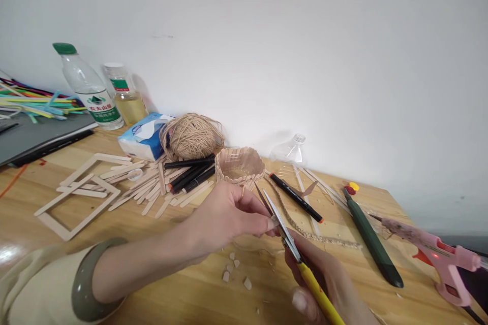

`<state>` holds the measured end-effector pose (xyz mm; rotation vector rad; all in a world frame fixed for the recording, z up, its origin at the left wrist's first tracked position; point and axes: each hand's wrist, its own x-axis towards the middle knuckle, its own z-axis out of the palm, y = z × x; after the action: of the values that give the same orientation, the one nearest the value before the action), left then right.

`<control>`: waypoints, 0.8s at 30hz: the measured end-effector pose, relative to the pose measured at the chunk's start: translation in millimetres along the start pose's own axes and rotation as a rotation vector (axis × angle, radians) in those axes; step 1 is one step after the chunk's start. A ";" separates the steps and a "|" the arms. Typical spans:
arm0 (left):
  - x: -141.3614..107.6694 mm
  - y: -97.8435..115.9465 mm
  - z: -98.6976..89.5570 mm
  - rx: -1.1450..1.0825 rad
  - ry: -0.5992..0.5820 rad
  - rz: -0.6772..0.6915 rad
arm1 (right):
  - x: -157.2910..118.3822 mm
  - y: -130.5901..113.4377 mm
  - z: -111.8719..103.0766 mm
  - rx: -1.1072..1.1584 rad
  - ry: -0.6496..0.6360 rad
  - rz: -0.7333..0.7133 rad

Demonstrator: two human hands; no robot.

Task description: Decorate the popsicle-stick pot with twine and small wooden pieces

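Observation:
My right hand (333, 271) grips scissors (293, 246) with yellow handles, their blades pointing up and away, slightly apart. Close against the blades, my left hand (226, 213) has its thumb and fingers pinched together. What it pinches, if anything, is hidden behind the fingertips and scissors. Small pale cut chips (226, 277) lie on the table below the hands. Just beyond my left hand sits a small clear plastic bowl (240, 162) with overlapping wooden pieces around its rim. A braided twine cord (301, 228) runs from near it toward the right.
Craft sticks (148, 188), black markers (192, 172), a twine ball (194, 137) and a tissue pack (141, 144) crowd the left. Stick frames (66, 233) lie farther left. Rightward are a marker (295, 198), a green-handled cutter (373, 238) and a pink glue gun (438, 249), its red light lit.

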<state>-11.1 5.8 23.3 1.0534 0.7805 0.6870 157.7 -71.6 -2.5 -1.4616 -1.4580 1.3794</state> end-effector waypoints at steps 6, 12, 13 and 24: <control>-1.0 -0.4 0.1 0.017 -0.025 -0.024 | -4.8 4.3 -0.9 -0.018 0.061 -0.016; 0.1 -2.8 -2.1 0.068 0.005 -0.041 | -6.4 9.1 -4.6 -0.026 0.029 -0.053; 0.5 -3.0 -2.4 0.074 0.005 -0.047 | -6.8 12.2 -5.9 -0.035 0.074 -0.051; 5.7 -6.8 -5.6 0.055 0.024 -0.053 | -11.5 57.5 -19.3 -0.906 0.480 0.024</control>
<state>-11.8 10.8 14.0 1.0728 0.8494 0.6374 194.0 -88.2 -49.6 -2.1477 -1.8021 0.2651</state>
